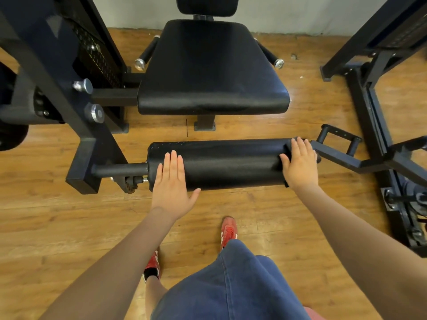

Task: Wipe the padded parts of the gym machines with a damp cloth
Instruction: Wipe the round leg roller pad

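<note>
Wooden plank floor (pixel 265 218) underfoot | left hand (pixel 172 181) flat, fingers straight, on black cylindrical padded roller (pixel 231 165) | right hand (pixel 300 163) flat at roller's right end, holding nothing | no cloth visible, possibly out of view | roller axis runs left-right | black padded seat (pixel 208 70) beyond.
</note>
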`<control>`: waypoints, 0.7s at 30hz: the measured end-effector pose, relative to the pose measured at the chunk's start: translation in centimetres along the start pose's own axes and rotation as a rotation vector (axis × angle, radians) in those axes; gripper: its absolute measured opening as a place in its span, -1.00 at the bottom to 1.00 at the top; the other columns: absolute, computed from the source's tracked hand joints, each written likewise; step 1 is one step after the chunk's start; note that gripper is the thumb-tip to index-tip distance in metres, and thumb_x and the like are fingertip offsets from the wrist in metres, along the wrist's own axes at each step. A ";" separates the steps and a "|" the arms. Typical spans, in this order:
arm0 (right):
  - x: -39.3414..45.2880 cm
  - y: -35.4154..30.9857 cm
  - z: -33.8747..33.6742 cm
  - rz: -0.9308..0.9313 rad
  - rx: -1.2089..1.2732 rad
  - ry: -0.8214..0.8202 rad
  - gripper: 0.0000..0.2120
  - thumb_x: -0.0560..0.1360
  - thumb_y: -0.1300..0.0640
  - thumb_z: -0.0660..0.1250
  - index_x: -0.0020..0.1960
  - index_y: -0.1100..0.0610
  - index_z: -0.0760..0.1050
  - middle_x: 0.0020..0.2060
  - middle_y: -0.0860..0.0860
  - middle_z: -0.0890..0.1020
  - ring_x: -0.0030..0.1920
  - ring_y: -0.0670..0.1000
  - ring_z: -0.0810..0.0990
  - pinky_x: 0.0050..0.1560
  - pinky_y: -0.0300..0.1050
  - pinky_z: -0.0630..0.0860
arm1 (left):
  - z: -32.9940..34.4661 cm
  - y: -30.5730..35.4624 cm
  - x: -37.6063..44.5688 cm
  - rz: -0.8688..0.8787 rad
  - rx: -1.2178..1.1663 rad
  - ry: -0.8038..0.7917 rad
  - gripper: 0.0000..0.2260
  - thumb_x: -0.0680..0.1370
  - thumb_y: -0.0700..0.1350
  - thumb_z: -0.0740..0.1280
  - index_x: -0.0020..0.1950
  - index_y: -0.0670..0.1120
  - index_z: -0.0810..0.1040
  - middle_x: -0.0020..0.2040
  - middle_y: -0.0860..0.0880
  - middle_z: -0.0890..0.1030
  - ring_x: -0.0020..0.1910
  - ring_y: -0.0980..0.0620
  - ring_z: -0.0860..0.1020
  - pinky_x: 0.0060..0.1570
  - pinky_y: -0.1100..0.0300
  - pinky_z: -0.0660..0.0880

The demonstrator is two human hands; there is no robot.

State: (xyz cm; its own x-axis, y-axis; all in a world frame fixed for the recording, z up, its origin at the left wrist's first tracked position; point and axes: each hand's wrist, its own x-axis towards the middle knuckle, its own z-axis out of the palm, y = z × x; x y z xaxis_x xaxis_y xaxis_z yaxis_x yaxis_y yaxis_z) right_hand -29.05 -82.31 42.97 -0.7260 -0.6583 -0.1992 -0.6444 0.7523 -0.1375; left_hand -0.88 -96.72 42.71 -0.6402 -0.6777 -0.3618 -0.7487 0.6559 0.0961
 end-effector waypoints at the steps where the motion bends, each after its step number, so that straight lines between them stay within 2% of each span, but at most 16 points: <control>1: -0.3 -1.2 0.3 0.019 0.005 0.012 -0.45 0.61 -0.02 0.10 0.50 0.22 0.10 0.49 0.14 0.15 0.51 0.13 0.01 0.48 0.08 -0.05 | -0.2 0.1 0.0 -0.005 -0.009 -0.009 -0.16 0.60 0.28 0.06 0.55 -0.24 -0.28 0.57 -0.22 -0.24 0.55 -0.15 -0.26 0.51 -0.01 -0.22; 4: -1.5 -5.1 1.4 -0.121 -0.039 0.038 -0.41 0.58 -0.06 0.15 0.49 0.20 0.10 0.49 0.14 0.16 0.50 0.12 0.03 0.47 0.07 -0.08 | -0.7 0.1 0.2 -0.015 -0.055 -0.024 -0.23 0.62 0.24 0.05 0.56 -0.22 -0.24 0.58 -0.20 -0.22 0.56 -0.13 -0.25 0.53 -0.01 -0.19; 7: -2.5 -9.4 2.5 -0.342 -0.037 -0.016 -0.41 0.56 -0.07 0.16 0.49 0.15 0.11 0.48 0.10 0.18 0.50 0.07 0.06 0.46 0.01 -0.08 | -0.8 -0.1 0.1 -0.014 -0.077 -0.013 -0.28 0.65 0.17 0.05 0.57 -0.21 -0.23 0.59 -0.19 -0.21 0.56 -0.12 -0.24 0.54 -0.01 -0.16; 10: -1.7 -13.3 2.8 -0.482 -0.005 -0.074 -0.46 0.59 -0.07 0.12 0.49 0.16 0.16 0.47 0.08 0.23 0.49 0.05 0.11 0.47 -0.02 -0.02 | -0.6 -0.2 0.4 -0.011 -0.076 0.022 -0.29 0.65 0.15 0.06 0.57 -0.22 -0.23 0.59 -0.19 -0.20 0.56 -0.13 -0.23 0.54 -0.01 -0.18; 15: -0.2 -13.7 2.2 -0.458 0.101 -0.071 -0.55 0.59 0.00 0.17 0.43 0.13 0.28 0.39 0.03 0.37 0.43 0.02 0.25 0.42 -0.07 0.14 | 0.0 -0.5 0.7 0.003 -0.095 0.059 -0.22 0.62 0.20 0.11 0.56 -0.20 -0.26 0.59 -0.17 -0.20 0.56 -0.10 -0.24 0.48 0.02 -0.29; 21: -3.8 -12.2 4.1 -0.408 0.122 -0.018 -0.51 0.54 0.22 0.26 0.45 0.18 0.26 0.42 0.11 0.32 0.45 0.11 0.22 0.44 0.11 0.17 | 1.1 -0.3 -1.3 -0.008 -0.109 0.040 -0.19 0.61 0.22 0.11 0.46 -0.17 -0.41 0.48 -0.12 -0.41 0.44 -0.05 -0.42 0.40 0.03 -0.38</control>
State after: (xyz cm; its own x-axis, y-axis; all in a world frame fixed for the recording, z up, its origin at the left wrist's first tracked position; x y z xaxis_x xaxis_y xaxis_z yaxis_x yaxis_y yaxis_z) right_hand -17.48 -88.89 41.37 -0.4122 -0.9030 -0.1210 -0.8440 0.4285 -0.3226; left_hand 0.32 -95.65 42.09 -0.6392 -0.6968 -0.3254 -0.7664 0.6122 0.1945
